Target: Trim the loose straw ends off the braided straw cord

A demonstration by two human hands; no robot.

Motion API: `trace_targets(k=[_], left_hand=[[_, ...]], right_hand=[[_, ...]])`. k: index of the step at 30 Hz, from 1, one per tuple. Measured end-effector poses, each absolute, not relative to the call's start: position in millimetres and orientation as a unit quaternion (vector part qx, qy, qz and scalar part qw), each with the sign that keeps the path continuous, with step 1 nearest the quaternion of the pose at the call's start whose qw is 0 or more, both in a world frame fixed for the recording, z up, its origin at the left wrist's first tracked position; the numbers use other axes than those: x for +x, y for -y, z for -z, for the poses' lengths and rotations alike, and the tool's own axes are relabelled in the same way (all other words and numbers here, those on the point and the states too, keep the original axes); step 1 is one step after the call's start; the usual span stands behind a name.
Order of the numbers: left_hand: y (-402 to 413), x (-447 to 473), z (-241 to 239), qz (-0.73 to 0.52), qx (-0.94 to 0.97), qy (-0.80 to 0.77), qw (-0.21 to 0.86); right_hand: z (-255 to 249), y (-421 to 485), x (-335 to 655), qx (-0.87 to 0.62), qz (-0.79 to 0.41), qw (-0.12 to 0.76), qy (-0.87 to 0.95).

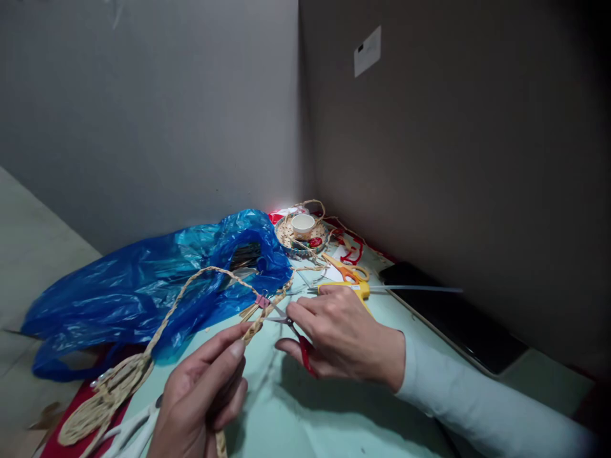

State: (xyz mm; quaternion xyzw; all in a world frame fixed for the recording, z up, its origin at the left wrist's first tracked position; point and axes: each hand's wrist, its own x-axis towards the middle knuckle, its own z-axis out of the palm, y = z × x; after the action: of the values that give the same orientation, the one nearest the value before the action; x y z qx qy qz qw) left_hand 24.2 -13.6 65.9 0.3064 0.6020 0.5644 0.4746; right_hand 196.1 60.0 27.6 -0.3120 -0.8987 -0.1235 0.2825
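Note:
Between thumb and fingers, my left hand (pixel 205 381) pinches a braided straw cord (pixel 254 327), whose lower end hangs out below the palm. My right hand (pixel 341 331) grips small red-handled scissors (pixel 305 353). Their blades are spread around the cord, just beyond my left fingertips. A pink clip or tag (pixel 262 301) sits by the cord there, with short straw ends beside it. Another stretch of braid (pixel 179 292) runs left to a coiled braided straw piece (pixel 105 397) at the near left edge.
A blue plastic bag (pixel 157 280) fills the left, open toward the middle. Behind lies a round tray (pixel 281 238) with a white bowl (pixel 303 223). Orange-handled scissors (pixel 351 270), a yellow glue gun (pixel 361 291) and a phone (pixel 453 318) lie right; white-handled scissors (pixel 131 432) lie near left.

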Motion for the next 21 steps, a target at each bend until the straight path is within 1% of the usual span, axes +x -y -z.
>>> trace_targets(k=[4,7,11,17,21], left_hand=[[15.0,25.9,-67.5,-0.562,0.302,-0.605,0.475],[15.5,24.8,-65.0,-0.556,0.313,-0.613,0.467],[14.9,19.8,-59.4,-0.54,0.333,-0.625,0.454],[14.9,14.7,-57.7,-0.53,0.345,-0.624,0.46],[15.6,13.8,-58.7,-0.521,0.352,-0.628,0.458]], right_hand=[[-30.0,-58.3,196.1,-0.324,0.096,0.227,0.913],[-30.4,-57.5,195.7,-0.314,0.09,0.217,0.92],[-28.6,-57.9,196.0,-0.307,0.103,0.222,0.92],[-23.7,-60.0,196.2,-0.288,0.178,0.258,0.905],[-23.8,-60.2,195.8,-0.282,0.183,0.258,0.906]])
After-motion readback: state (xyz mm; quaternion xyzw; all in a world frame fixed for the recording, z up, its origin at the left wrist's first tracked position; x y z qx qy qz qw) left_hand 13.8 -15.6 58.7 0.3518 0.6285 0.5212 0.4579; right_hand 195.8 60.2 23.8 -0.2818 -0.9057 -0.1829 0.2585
